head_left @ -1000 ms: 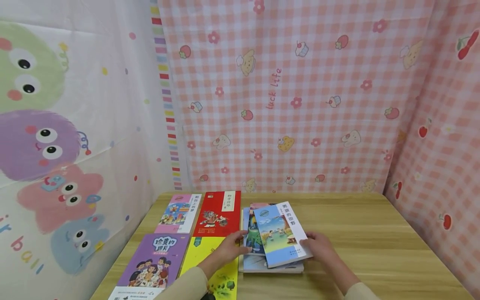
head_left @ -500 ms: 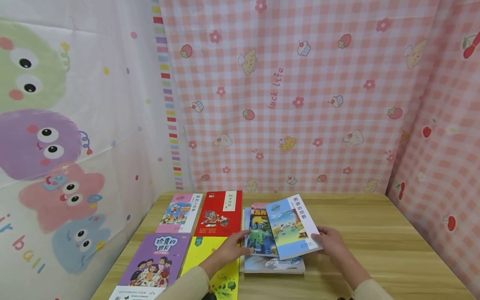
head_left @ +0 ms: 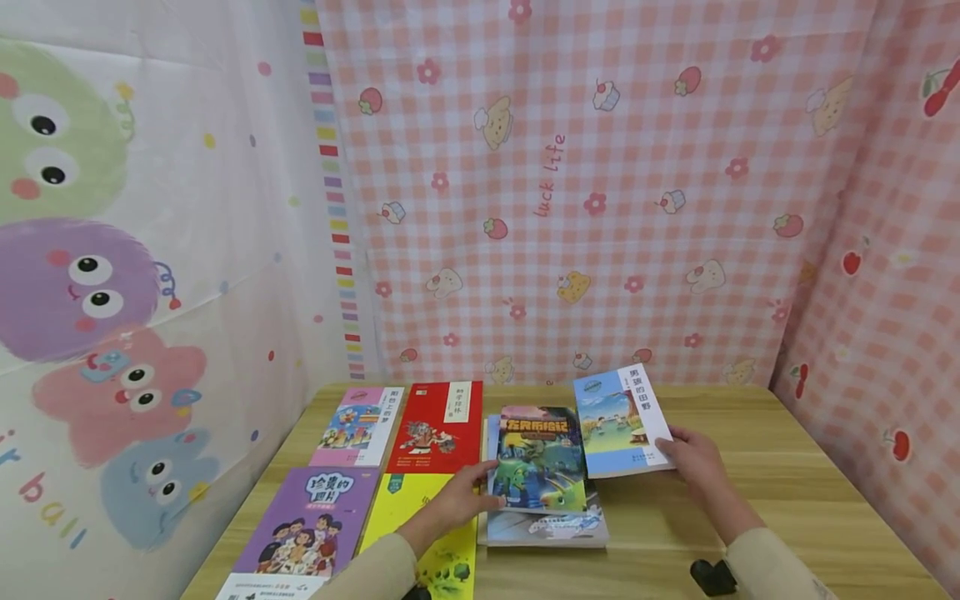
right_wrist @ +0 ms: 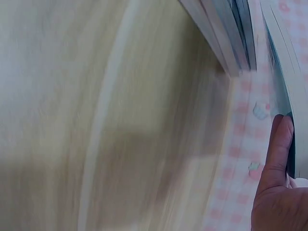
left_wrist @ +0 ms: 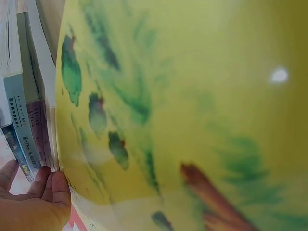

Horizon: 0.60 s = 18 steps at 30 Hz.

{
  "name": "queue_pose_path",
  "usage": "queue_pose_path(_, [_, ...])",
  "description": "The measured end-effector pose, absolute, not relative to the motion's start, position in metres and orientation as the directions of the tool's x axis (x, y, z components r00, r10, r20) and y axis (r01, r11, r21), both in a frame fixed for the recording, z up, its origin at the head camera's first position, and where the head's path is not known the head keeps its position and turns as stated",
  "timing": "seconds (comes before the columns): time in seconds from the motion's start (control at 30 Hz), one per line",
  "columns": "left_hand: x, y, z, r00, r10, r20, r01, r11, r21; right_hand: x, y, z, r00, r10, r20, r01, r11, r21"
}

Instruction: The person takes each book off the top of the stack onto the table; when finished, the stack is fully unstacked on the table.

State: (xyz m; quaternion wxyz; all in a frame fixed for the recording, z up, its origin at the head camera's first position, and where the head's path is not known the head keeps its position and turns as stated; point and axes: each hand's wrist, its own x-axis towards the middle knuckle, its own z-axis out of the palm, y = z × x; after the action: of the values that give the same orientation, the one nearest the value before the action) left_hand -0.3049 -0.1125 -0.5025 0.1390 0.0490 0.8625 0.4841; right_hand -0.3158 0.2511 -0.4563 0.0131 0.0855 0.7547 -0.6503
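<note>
My right hand [head_left: 701, 462] pinches the lower right corner of a light-blue storybook [head_left: 609, 429] with a white title strip, holding it tilted above the table. In the right wrist view the thumb and fingers [right_wrist: 274, 159] are on that book's edge [right_wrist: 291, 72]. To its left lies a stack of books, topped by a dark dinosaur-cover book [head_left: 542, 471] over a grey-white book [head_left: 551, 528]. My left hand [head_left: 457, 504] rests against the stack's left side, fingertips touching the spines [left_wrist: 21, 125] in the left wrist view.
Four-sided rows form at left: a pink book [head_left: 348, 429], a red book [head_left: 435, 433], a purple book [head_left: 303, 521] and a yellow book [head_left: 450, 546] under my left forearm. Patterned cloths [head_left: 600, 250] hang behind and beside the wooden table [head_left: 787, 500].
My right hand has lifted the light-blue book off the stack and carried it right and away from me, uncovering the dinosaur book. The left hand stays at the stack.
</note>
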Motion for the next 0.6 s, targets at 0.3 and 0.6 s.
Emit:
queue_pose_path(0.3, [-0.305, -0.112, -0.505, -0.955, 0.216, -0.203, -0.059, 0.532, 0.845, -0.328, 0.279, -0.461, -0.971, 0.151, -0.184, 0.204, 0.129, -0.971])
queue_pose_path(0.6, [-0.305, -0.111, -0.503, -0.955, 0.213, -0.208, -0.063, 0.535, 0.842, -0.343, 0.286, -0.48, -0.966, 0.163, -0.2, 0.215, 0.079, -0.974])
